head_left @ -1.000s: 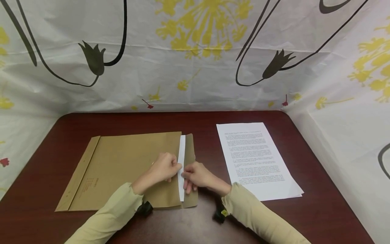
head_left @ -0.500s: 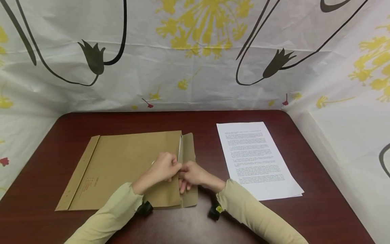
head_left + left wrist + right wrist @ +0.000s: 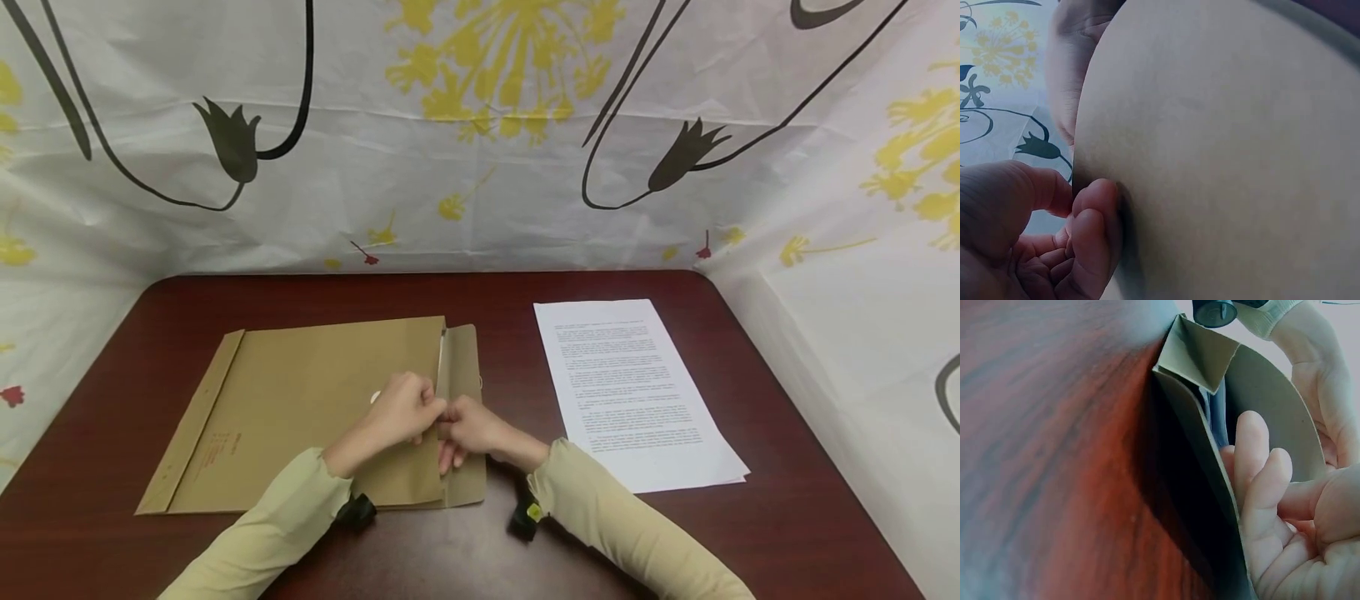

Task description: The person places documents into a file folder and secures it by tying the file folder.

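Observation:
A brown paper file envelope (image 3: 315, 392) lies flat, its opening facing right and its flap (image 3: 465, 375) folded out. My left hand (image 3: 403, 408) pinches the upper edge of the mouth between thumb and fingers, lifting it into a bow, as the left wrist view also shows on the brown sheet (image 3: 1210, 144). My right hand (image 3: 472, 427) is at the mouth, with its fingertips reaching into the gap. In the right wrist view its fingers (image 3: 1252, 440) are extended beside the pale edge of papers (image 3: 1216, 419) inside; part of the fingertips is hidden.
A stack of printed white sheets (image 3: 622, 392) lies on the right of the dark red-brown table (image 3: 502, 292). White patterned cloth (image 3: 480, 208) hangs behind and at both sides. A black wrist camera (image 3: 356, 512) sits under the left sleeve.
The white paper strip at the envelope's mouth has slid left into it, leaving only a thin edge. My right hand has moved left into the opening. The left hand stays nearly still.

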`<state>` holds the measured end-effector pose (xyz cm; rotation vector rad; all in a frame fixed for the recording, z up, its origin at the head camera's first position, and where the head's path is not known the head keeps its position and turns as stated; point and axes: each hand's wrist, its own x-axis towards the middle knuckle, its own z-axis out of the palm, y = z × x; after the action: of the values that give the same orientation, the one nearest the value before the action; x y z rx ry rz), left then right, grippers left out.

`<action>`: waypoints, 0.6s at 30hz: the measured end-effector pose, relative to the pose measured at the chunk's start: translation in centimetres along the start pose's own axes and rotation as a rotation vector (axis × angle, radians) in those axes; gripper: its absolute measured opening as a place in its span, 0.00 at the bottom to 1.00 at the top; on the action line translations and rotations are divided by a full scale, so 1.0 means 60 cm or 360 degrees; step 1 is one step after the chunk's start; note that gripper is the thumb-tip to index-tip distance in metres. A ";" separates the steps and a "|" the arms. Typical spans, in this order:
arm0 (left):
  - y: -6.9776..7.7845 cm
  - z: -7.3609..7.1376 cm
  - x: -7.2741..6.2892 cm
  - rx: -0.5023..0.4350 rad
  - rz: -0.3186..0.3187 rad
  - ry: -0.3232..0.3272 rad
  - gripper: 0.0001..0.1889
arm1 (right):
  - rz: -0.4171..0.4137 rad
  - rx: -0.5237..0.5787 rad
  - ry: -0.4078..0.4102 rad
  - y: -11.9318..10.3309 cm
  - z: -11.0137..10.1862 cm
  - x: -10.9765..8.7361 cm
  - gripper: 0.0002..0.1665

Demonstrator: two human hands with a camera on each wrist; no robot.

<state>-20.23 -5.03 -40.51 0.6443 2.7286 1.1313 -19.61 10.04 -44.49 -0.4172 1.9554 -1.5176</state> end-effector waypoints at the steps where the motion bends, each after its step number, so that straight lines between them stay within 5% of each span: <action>1: -0.001 0.000 0.000 0.0005 0.0007 0.0005 0.15 | 0.0007 0.0005 0.0002 -0.001 0.001 0.001 0.15; 10: -0.001 -0.002 -0.002 0.0021 0.0009 0.0044 0.15 | -0.0022 0.0051 -0.0019 0.003 0.003 0.009 0.14; 18: 0.004 -0.002 0.003 0.0027 -0.0097 0.0090 0.18 | -0.0043 0.0015 0.0028 0.006 0.003 0.002 0.10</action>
<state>-20.37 -4.85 -40.23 0.5358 2.7873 1.1307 -19.51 9.93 -44.87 -0.4294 1.9628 -1.5514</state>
